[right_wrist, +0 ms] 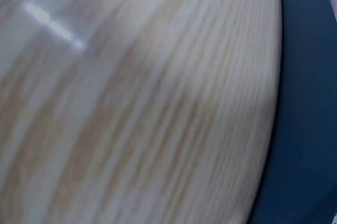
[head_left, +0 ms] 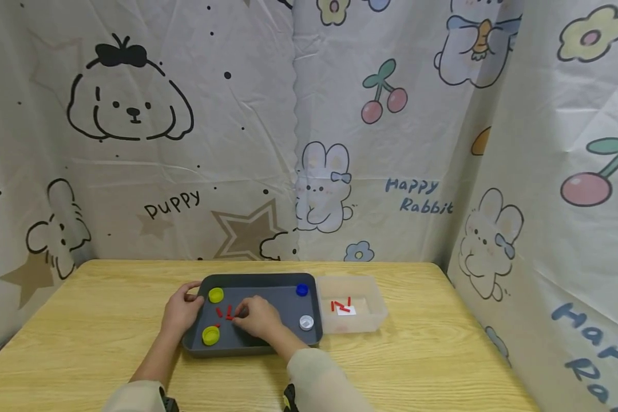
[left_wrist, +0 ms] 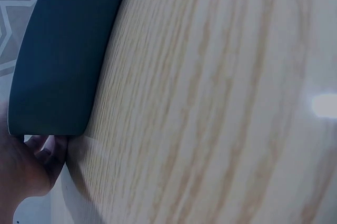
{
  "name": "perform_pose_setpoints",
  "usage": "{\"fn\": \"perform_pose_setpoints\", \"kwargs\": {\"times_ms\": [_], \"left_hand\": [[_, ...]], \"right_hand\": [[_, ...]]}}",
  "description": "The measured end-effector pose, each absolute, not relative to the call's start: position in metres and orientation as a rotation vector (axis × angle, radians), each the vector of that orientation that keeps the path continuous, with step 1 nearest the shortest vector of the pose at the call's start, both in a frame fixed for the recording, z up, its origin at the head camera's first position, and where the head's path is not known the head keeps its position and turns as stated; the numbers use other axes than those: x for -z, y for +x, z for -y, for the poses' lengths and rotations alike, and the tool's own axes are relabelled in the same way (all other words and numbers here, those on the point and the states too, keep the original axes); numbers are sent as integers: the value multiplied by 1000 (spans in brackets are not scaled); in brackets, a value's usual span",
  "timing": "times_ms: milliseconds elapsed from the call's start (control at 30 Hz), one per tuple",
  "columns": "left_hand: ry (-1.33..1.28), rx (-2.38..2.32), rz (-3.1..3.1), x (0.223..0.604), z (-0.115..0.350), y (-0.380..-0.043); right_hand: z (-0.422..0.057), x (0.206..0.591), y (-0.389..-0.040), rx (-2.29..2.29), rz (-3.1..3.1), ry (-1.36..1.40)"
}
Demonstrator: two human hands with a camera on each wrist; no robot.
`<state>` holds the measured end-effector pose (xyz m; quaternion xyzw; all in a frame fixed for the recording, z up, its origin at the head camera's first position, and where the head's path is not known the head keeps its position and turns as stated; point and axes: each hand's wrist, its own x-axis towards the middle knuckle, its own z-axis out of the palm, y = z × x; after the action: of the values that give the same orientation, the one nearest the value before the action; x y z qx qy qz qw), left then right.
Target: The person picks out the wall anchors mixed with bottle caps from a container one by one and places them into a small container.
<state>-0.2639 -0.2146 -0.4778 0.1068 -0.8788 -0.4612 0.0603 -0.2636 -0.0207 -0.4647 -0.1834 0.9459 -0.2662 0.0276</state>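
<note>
A dark grey tray [head_left: 257, 347] lies on the table, and my left hand [head_left: 181, 311] holds its left rim. In the left wrist view, that hand [left_wrist: 26, 169] has its fingers bent at the tray's end. Over the tray's middle, my right hand [head_left: 260, 318] has curled fingers, their tips at a short red stick [head_left: 229, 318] that they seem to pinch. Other red sticks [head_left: 219, 312] lie close by. Two yellow caps [head_left: 211, 335] are at the tray's left, a blue cap [head_left: 301, 290] and a whitish cap [head_left: 306, 323] at its right. The right wrist view misses the right fingers.
A translucent plastic box [head_left: 378, 312] stands against the tray's right side, with several red sticks [head_left: 348, 301] and a white label inside. Wooden table [head_left: 432, 355] surrounds both. Printed curtains [head_left: 237, 143] hang behind the table and along its right side.
</note>
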Motion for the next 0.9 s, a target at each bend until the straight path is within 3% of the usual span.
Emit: {"fn": "perform_pose_setpoints", "kwargs": {"times_ms": [900], "left_hand": [[319, 1396, 2674, 476, 214, -264]], "right_hand": [[12, 459, -266, 908, -2900, -650]]}}
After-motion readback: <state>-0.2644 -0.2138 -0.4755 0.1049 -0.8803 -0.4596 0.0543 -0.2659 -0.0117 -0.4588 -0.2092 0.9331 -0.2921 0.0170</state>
